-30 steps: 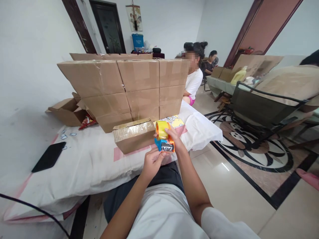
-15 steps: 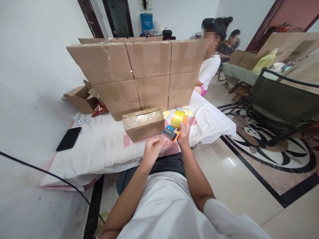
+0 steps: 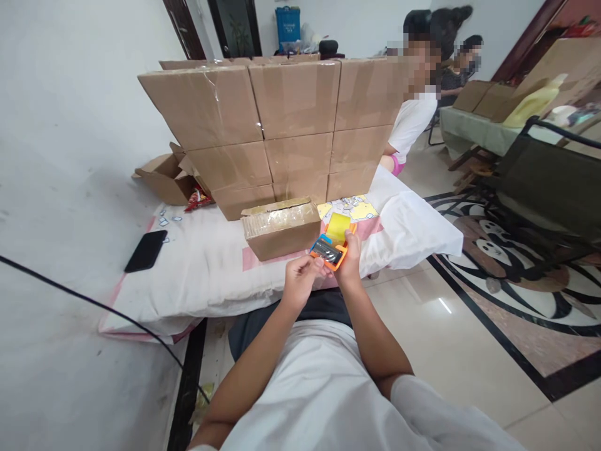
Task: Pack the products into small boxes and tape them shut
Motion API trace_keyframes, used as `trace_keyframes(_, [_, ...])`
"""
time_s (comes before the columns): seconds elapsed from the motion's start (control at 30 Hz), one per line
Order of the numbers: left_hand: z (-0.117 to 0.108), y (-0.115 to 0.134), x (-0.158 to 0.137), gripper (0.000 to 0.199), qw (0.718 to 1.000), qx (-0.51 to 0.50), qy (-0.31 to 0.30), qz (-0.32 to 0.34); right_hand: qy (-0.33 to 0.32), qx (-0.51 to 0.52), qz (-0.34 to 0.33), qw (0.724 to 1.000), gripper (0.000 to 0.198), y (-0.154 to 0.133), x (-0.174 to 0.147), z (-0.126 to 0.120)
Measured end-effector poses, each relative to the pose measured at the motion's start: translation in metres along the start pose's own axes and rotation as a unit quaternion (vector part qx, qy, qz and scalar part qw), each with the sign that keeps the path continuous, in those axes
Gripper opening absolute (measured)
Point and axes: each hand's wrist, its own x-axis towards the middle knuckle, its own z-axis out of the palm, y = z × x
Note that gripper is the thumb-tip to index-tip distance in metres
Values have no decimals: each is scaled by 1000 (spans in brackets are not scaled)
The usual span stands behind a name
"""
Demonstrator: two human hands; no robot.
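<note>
My right hand [image 3: 350, 260] grips an orange and blue tape dispenser [image 3: 329, 252], its front end tilted toward me. A yellow roll of tape [image 3: 338, 226] sits on the dispenser's far side. Fingertips of my left hand [image 3: 303, 277] are pinched together at the dispenser's front edge; whatever is between them is too small to make out. Just beyond my hands, a small closed cardboard box [image 3: 284, 235] with shiny tape along its top stands on the cloth-covered table [image 3: 201, 275].
Stacked cardboard boxes [image 3: 300, 119] form a wall behind the small box. A black phone [image 3: 146, 251] lies at the left, near an open carton [image 3: 164, 178]. Beyond the stack sits a person in a white shirt [image 3: 416, 125]. A dark folding chair [image 3: 549, 175] stands at the right.
The dispenser has turned in my hands, so its dark front plate shows more. My left fingers stay at its front edge. The whole view has shifted slightly.
</note>
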Motion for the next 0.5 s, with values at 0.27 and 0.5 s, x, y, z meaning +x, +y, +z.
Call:
trace_keyframes(0.27, [-8, -3, 1, 45, 1000, -9, 1, -5, 21, -15, -27, 999, 36, 0, 0, 2])
trace_keyframes(0.5, [-1, -1, -3, 41, 1000, -8, -2, -24, 38, -8, 3, 999, 31, 2, -2, -6])
